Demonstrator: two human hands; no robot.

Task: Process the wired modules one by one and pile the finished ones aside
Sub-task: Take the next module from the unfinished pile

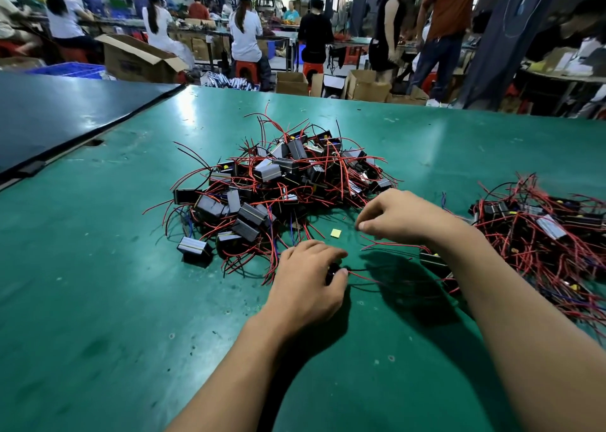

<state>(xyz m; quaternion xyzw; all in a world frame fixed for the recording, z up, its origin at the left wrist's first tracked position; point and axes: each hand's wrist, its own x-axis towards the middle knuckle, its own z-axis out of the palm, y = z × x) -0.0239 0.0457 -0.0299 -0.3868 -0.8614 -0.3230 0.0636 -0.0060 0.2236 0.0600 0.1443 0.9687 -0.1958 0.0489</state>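
Left hand (pixel 308 277) grip curled round module (pixel 332 272), apparently.

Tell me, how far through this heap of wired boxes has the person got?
Probably done: the flatter heap of black modules with red wires at the right, set aside. In hand: the left hand grips one small black module; the right hand pinches its fingers nearby, on what I cannot tell. To do: the big central pile of black wired modules, seemingly half the work.
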